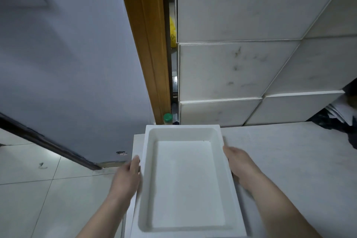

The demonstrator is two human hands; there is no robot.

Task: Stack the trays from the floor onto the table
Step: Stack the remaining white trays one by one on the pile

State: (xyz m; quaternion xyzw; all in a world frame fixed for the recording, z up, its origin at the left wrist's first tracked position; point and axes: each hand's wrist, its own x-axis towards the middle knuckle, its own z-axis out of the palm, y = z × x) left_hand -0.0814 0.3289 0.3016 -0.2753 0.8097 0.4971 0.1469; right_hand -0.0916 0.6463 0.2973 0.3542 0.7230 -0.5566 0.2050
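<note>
At far left, glossy tiled floor [38, 189]. Left hand [126, 177] grips the left long rim of the tray [185, 179]; right hand [238, 164] grips the right rim, both equally near. Tray sits between them, long axis straight away from the body, over the left corner of the table [299, 160]; can't tell if it's touching down. Tray: white, smooth, shallow rectangle, rounded inner corners, empty. Tabletop: matte white, flat.

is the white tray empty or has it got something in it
Empty: the white tray shows only its bare white floor, nothing lying inside it.
</note>
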